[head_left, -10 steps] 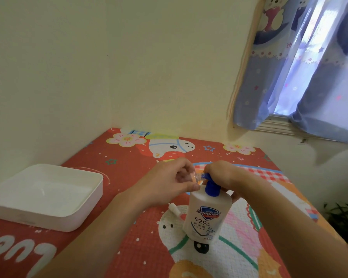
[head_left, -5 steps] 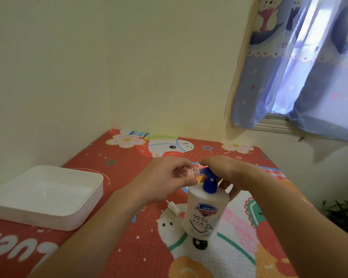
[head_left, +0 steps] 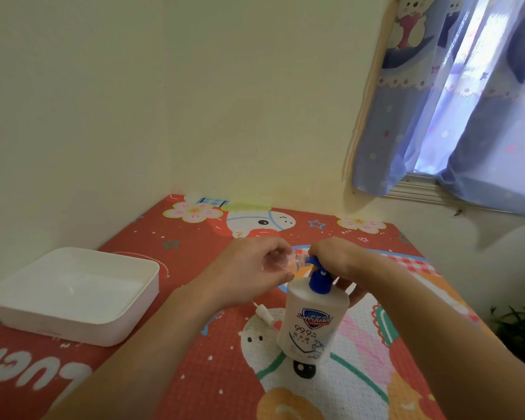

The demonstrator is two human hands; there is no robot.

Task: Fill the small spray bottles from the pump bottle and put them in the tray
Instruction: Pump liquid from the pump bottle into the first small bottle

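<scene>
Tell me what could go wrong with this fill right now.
1. The left hand holds the small bottle tilted with its narrow mouth at the blue nozzle; soap could miss and spill on the mat.
2. The right hand presses the pump from above; the pump bottle may tip.
3. The spray cap lies loose beside it and might get knocked away.

On the pump bottle (head_left: 311, 322) label: "Safeguard" in white on a blue-and-red shield, "99.9" below it, then Chinese characters too small to read. Left of the pump bottle, on the mat (head_left: 194, 359): large white upside-down letters, partly cut off, "LUC".
</scene>
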